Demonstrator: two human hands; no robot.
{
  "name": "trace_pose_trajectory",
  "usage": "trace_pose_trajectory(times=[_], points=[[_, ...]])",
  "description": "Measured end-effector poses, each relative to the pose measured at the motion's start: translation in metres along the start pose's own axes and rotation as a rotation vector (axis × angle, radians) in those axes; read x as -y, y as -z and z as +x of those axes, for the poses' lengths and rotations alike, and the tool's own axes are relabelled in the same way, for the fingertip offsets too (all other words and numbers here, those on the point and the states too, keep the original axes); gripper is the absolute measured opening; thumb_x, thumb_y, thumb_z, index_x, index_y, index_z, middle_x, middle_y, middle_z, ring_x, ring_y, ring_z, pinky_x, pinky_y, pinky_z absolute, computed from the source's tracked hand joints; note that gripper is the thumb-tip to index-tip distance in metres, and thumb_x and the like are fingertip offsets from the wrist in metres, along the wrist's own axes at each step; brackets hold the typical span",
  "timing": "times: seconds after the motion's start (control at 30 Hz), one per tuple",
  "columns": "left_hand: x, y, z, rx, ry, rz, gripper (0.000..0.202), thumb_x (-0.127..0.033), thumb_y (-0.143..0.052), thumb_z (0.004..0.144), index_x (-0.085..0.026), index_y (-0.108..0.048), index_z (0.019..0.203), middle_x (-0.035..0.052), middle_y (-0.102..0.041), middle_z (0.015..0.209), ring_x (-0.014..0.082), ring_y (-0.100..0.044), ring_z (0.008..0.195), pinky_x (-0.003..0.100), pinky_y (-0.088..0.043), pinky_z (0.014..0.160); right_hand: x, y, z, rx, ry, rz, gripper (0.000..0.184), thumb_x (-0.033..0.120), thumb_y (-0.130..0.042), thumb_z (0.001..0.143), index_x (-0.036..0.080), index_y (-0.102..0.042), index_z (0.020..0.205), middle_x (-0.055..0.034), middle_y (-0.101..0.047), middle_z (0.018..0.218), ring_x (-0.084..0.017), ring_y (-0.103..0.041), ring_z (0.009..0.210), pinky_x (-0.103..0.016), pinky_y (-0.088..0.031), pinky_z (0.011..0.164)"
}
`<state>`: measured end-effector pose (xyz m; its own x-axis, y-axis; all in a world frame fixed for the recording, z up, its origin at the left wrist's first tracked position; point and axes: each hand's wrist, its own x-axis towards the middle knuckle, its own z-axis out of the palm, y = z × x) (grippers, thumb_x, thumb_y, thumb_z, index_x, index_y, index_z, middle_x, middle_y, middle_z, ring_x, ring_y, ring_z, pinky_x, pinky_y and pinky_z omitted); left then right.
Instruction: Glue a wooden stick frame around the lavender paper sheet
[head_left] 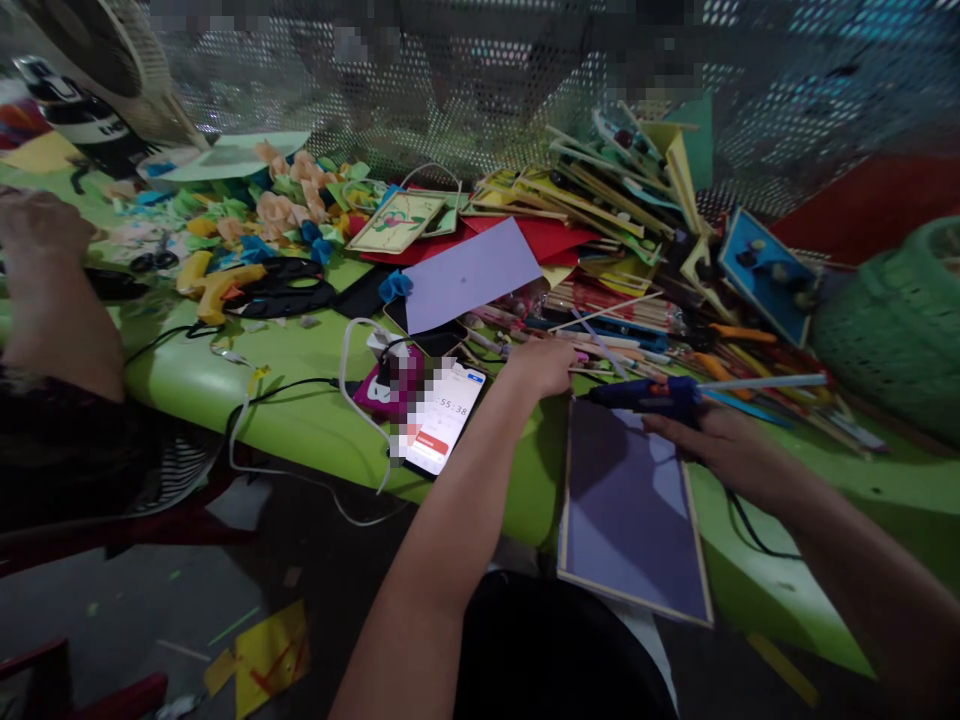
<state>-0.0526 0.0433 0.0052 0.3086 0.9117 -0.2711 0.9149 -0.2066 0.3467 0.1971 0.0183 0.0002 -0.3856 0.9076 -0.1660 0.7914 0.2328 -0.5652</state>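
Note:
My right hand (705, 432) is wrapped round a blue glue gun (651, 395) with a white glue stick poking out to the right; its nozzle points left at the top edge of a purple card framed with thin wooden sticks (630, 505). That card hangs over the near edge of the green table (300, 370). My left hand (541, 365) rests with curled fingers at the card's top left corner, beside a heap of wooden sticks (600, 310); what it pinches is hidden.
A phone showing a timer (444, 418) lies left of my left arm, with white and black cables. Another person's arm (52, 290) rests at far left. Yellow glue gun (214, 285), black scissors (289, 290), paper flowers, coloured sheets, a green basket (900, 320).

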Motion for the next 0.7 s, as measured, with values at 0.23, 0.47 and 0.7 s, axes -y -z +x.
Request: trace_pose_trajectory(times=[0.23,0.47,0.7], points=[[-0.0001,-0.0002,-0.0009,0.002,-0.007,0.004,0.028,-0.027,-0.069,0.087,-0.022,-0.074,0.115,0.0110,-0.073,0.125,0.0303,-0.066,0.121,0.040,-0.054,0.101,-0.0039,0.0005,-0.0001,-0.012,0.032,-0.063,0.061,0.079,-0.052,0.080,0.025,-0.050,0.053,-0.0037,-0.049,0.060,-0.023,-0.048,0.064,-0.036,-0.038,0.061],[0.0005,-0.0005,-0.0001,0.000,-0.006,-0.010,0.031,-0.028,-0.071,0.086,-0.024,-0.073,0.117,0.0109,-0.073,0.127,0.0306,-0.065,0.122,0.041,-0.053,0.101,-0.0042,0.0025,-0.0020,-0.021,0.029,-0.038,0.059,0.079,-0.052,0.080,0.025,-0.055,0.056,-0.0046,-0.053,0.064,-0.024,-0.051,0.069,-0.036,-0.040,0.063],[0.0004,-0.0001,0.0003,0.003,-0.007,-0.009,0.030,-0.029,-0.069,0.088,-0.023,-0.073,0.116,0.0101,-0.073,0.126,0.0284,-0.066,0.121,0.039,-0.053,0.102,0.0004,-0.0006,0.0016,-0.007,0.019,-0.047,0.064,0.084,-0.050,0.078,0.025,-0.055,0.054,-0.0062,-0.055,0.065,-0.024,-0.052,0.067,-0.037,-0.041,0.062]])
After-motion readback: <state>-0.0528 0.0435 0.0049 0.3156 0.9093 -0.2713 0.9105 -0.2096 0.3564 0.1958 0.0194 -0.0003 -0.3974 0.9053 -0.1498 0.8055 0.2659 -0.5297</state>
